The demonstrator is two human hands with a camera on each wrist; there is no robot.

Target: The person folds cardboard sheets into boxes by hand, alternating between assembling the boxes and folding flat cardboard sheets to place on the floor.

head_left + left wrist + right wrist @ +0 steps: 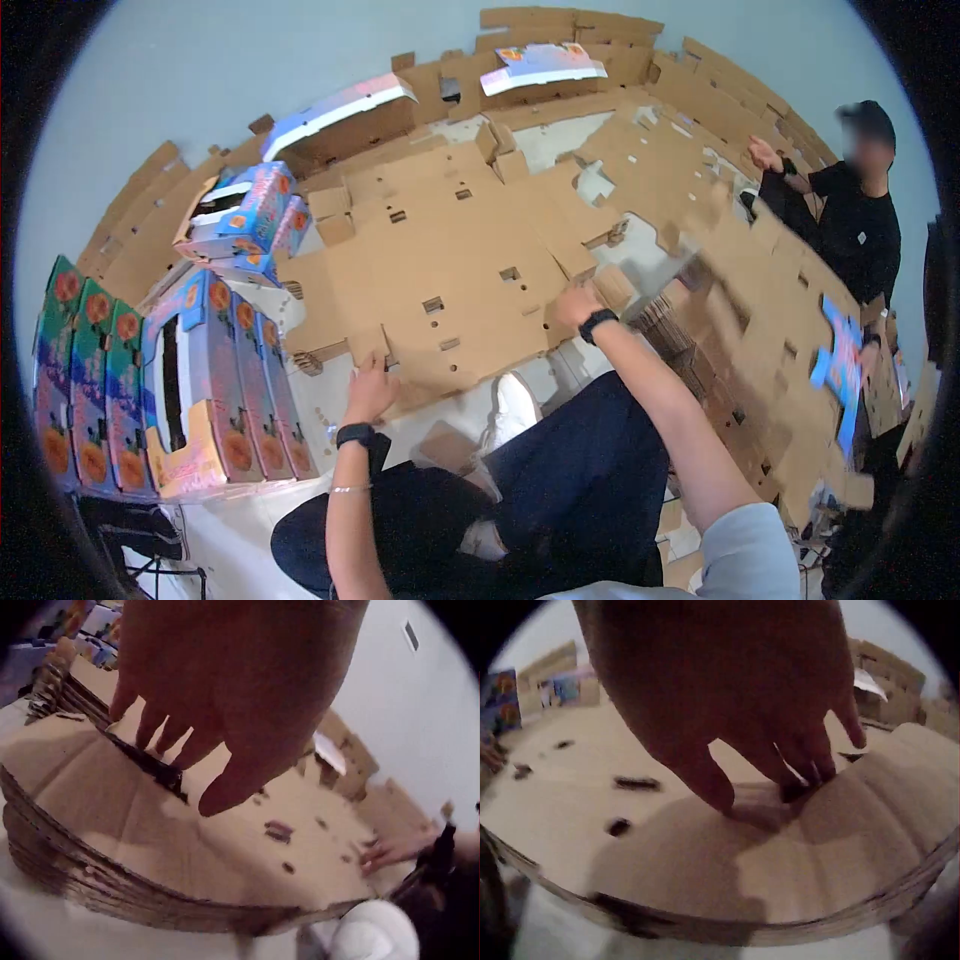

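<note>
A stack of flat brown cardboard box blanks lies on the floor in front of me, with cut-out holes and creased flaps. My left hand is at its near left corner, beside a small flap. In the left wrist view its fingers reach down, spread, to a dark slot along a crease. My right hand is at the near right corner, next to another flap. In the right wrist view the fingers point down to the blank, their tips at a slot by the fold.
Printed fruit cartons stand in a row at the left, with more cartons behind them. Other cardboard sheets spread out on the right. A person in black is at the far right. My white shoe is near the stack's front edge.
</note>
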